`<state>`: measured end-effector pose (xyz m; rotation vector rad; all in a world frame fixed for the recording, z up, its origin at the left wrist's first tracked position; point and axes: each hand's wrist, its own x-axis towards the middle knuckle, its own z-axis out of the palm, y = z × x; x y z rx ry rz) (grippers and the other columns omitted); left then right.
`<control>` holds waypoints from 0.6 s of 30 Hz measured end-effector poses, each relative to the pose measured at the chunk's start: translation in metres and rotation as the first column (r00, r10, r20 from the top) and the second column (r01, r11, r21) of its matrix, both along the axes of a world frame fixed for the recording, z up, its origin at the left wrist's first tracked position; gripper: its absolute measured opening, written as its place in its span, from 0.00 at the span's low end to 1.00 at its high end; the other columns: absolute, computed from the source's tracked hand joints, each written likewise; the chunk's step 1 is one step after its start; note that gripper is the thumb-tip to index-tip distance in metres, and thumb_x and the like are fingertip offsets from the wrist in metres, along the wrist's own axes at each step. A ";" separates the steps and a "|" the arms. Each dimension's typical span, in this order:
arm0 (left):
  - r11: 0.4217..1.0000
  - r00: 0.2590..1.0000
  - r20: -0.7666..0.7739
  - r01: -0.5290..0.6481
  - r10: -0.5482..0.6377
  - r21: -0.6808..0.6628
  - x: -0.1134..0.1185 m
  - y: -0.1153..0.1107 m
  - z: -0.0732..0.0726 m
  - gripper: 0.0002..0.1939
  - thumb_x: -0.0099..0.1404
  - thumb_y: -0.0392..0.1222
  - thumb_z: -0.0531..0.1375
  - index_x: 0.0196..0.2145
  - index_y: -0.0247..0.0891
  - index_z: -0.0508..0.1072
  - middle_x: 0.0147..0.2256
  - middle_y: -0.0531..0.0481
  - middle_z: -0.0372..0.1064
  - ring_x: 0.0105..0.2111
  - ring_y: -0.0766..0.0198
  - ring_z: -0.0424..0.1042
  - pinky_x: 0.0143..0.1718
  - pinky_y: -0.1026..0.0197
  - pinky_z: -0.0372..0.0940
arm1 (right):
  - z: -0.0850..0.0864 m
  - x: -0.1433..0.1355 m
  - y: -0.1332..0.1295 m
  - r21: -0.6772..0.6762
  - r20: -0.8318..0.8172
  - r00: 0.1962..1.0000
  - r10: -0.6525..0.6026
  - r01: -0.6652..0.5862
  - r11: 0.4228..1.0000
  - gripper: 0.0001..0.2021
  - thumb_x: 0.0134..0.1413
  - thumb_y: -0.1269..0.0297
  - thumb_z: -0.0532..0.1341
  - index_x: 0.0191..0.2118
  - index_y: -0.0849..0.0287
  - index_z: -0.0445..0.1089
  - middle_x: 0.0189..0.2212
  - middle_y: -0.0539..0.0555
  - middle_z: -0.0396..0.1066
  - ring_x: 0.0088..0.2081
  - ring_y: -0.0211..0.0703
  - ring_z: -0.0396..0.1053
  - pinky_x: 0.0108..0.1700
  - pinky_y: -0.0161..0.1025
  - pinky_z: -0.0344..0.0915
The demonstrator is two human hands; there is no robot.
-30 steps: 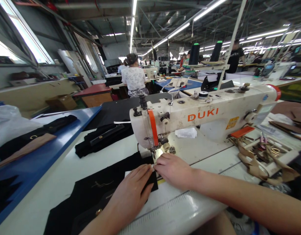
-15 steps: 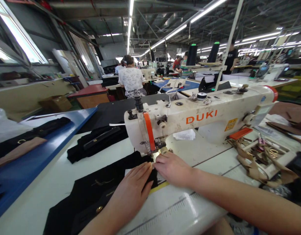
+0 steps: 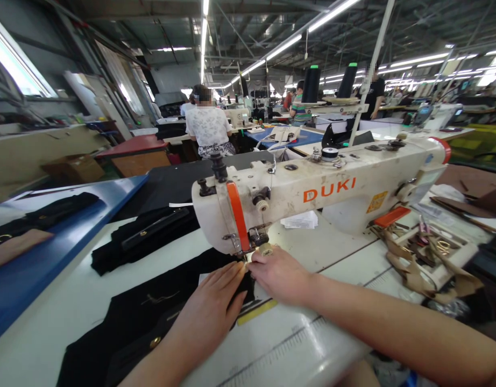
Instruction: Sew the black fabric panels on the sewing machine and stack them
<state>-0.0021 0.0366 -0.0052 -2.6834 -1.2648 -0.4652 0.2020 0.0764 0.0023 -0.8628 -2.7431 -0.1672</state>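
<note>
- Resting on flat black cloth panel (image 3: 137, 312), lower left to centre, with bare left hand (image 3: 213, 301): fingers together, thumb apart.
- With bare right hand (image 3: 282, 277), fingers bent; cannot tell whether pinching.
- Probably light, limp; hold flat near edges.

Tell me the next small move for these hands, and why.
Probably ease the black cloth slightly forward under the sewing machine head: the left hand lies on it, fingertips beside the right hand, both close to that head.

The cloth (image 3: 141, 317) is black, with a gold stud (image 3: 155, 342); the machine (image 3: 286, 189) white with orange lettering (image 3: 330, 190); the cones (image 3: 311, 86) black, green-tipped; one shirt (image 3: 207, 129) white with a grey pattern, another shirt (image 3: 303, 112) green-striped.
</note>
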 end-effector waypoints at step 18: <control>0.998 0.995 0.092 -0.030 0.035 -0.059 0.001 -0.001 -0.003 0.20 0.69 0.46 0.51 0.54 0.35 0.70 0.53 0.42 0.71 0.53 0.54 0.70 0.56 0.50 0.65 | -0.005 0.000 -0.006 -0.008 -0.047 0.998 0.031 -0.032 0.999 0.06 0.61 0.72 0.57 0.36 0.63 0.71 0.34 0.56 0.69 0.39 0.46 0.63 0.43 0.42 0.61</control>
